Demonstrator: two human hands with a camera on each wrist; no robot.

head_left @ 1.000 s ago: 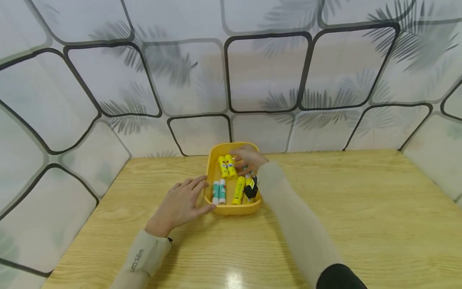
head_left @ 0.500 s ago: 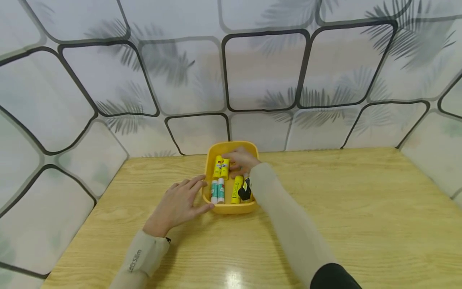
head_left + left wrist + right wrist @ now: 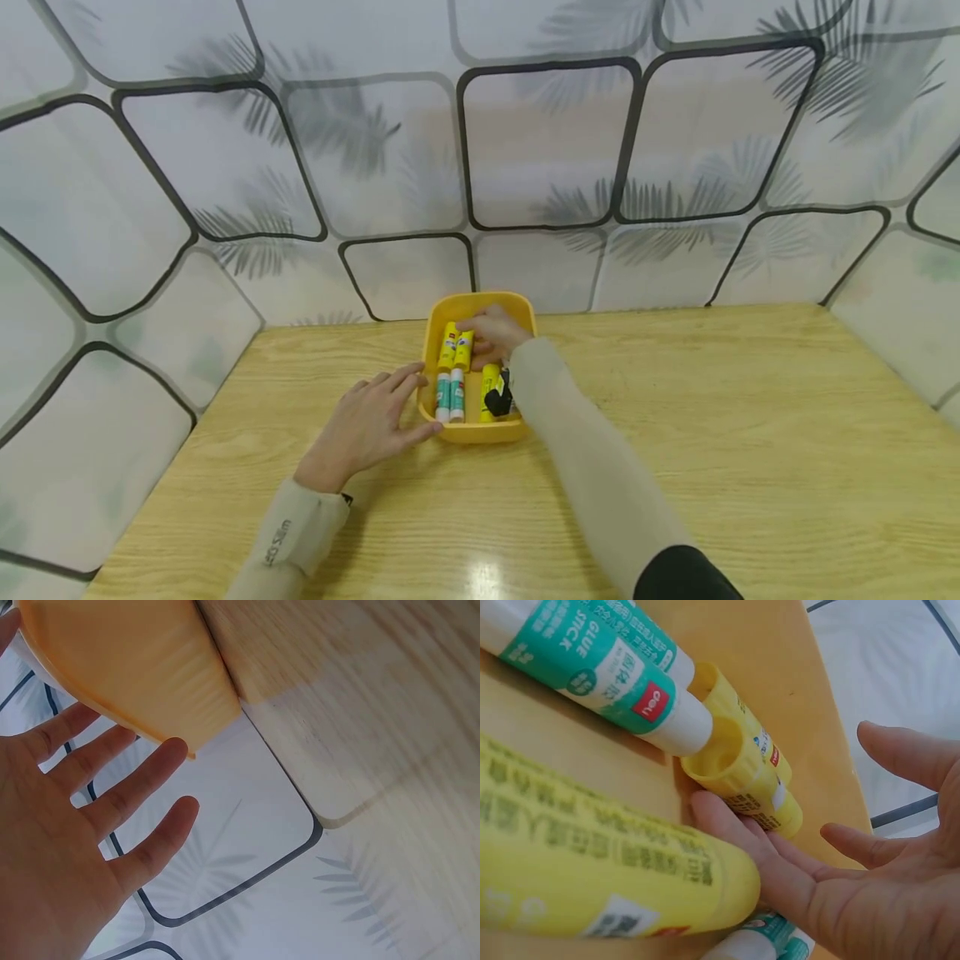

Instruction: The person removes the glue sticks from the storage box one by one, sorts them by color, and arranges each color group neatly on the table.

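Note:
A yellow plastic basket point(image 3: 480, 433) stands on the table, holding several glue sticks. My left hand point(image 3: 367, 435) rests at its left side, fingers extended along the rim; in the left wrist view they are spread against the basket wall point(image 3: 142, 667). Inside, my right hand point(image 3: 497, 328) reaches to the back, its extended fingers touching two yellow glue sticks point(image 3: 739, 769) that lie side by side. Toward the front left lie two green-and-white glue sticks point(image 3: 457, 396). Another yellow glue stick point(image 3: 489, 387) lies front right. More green-and-white glue sticks point(image 3: 769, 934) are partly hidden under the right hand.
The wooden table point(image 3: 750, 433) extends on both sides of the basket. Behind it and at the sides stands a white wall covering point(image 3: 547, 150) with dark outlines and leaf prints. A black object point(image 3: 498, 398) at the right wrist overlaps the basket's front right.
My right hand has moved slightly left inside the basket. The two yellow glue sticks at the back have shifted left, nearer the basket's left wall. My left hand stays at the rim.

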